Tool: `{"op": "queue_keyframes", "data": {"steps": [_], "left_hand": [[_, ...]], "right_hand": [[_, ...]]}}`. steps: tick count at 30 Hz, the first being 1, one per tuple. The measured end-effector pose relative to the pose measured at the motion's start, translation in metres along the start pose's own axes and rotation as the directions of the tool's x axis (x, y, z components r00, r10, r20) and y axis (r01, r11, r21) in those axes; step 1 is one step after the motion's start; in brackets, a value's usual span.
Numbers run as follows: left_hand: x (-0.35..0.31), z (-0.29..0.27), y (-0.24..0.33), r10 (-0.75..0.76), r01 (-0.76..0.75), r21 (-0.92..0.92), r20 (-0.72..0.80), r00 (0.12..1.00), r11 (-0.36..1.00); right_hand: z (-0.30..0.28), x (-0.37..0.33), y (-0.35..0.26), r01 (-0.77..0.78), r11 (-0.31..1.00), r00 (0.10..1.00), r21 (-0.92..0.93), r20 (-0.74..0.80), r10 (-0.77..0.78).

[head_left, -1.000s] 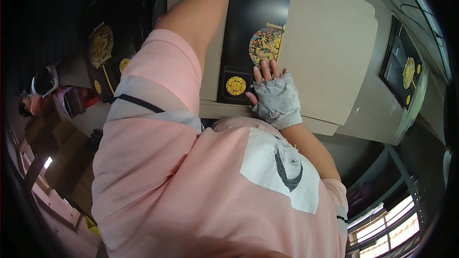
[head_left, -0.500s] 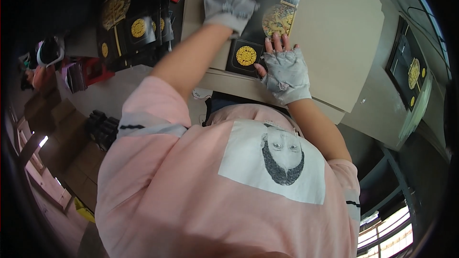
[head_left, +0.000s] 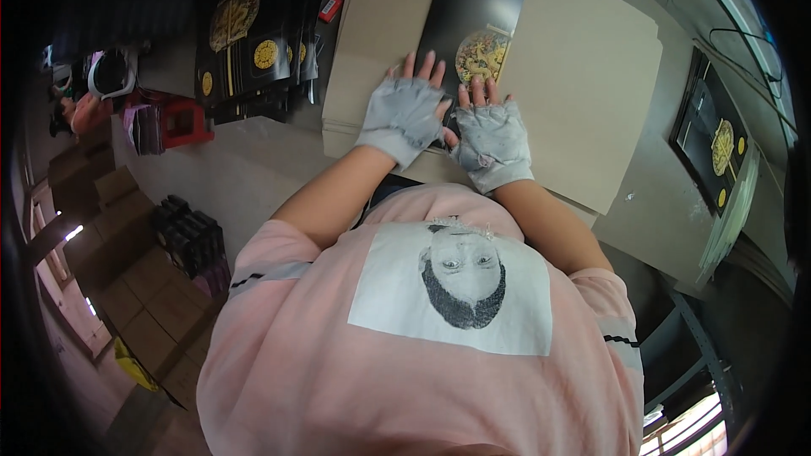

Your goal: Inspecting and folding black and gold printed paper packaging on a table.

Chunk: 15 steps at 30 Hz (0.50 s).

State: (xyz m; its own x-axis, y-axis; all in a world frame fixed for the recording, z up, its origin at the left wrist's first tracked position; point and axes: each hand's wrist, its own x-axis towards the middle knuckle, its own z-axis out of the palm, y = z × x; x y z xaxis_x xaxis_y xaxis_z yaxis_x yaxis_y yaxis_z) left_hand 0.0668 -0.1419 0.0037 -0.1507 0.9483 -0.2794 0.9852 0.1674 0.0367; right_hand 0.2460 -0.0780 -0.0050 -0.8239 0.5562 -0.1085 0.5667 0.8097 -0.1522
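A long black printed sheet (head_left: 473,4) with a gold round pattern lies on a stack of beige boards (head_left: 583,76) in front of me. Both my hands wear grey fingerless gloves. My left hand (head_left: 404,114) rests flat with its fingers spread, over the sheet's near left edge. Close beside it, my right hand (head_left: 492,135) lies on the sheet's near end, fingers stretched out just below the gold pattern. Neither hand grips anything. The near end of the sheet is mostly hidden under the gloves.
Several black sheets with gold prints (head_left: 241,42) lie to the left, with a small red object (head_left: 330,8) beside them. Black and gold printed pieces (head_left: 716,131) lie at the right. A red stool (head_left: 187,122) and cardboard boxes (head_left: 139,287) stand on the left.
My left hand has come back toward me along the sheet, from its far left part to beside my right hand. The right hand stays at the near end.
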Motion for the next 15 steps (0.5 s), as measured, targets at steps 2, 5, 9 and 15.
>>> {"op": "queue_keyframes", "data": {"steps": [2,5,9,15], "left_hand": [[0.041,0.001,-0.001,-0.034,0.032,-0.023,-0.078,0.996,0.999],[0.101,-0.003,-0.012,-0.074,0.071,-0.022,-0.195,0.978,0.997],[0.177,-0.002,-0.030,-0.113,0.133,0.029,-0.371,0.922,0.991],[0.263,-0.052,-0.052,-0.133,0.120,-0.057,-0.371,0.919,0.991]], "right_hand": [[-0.003,0.004,-0.002,-0.018,1.000,0.999,0.018,0.037,0.017],[-0.002,0.005,-0.001,-0.044,0.998,0.994,0.050,0.100,0.039],[0.002,0.007,0.001,-0.028,0.996,0.998,0.081,0.058,0.024],[-0.003,0.009,0.000,-0.081,0.991,0.985,0.106,0.160,0.063]]}}
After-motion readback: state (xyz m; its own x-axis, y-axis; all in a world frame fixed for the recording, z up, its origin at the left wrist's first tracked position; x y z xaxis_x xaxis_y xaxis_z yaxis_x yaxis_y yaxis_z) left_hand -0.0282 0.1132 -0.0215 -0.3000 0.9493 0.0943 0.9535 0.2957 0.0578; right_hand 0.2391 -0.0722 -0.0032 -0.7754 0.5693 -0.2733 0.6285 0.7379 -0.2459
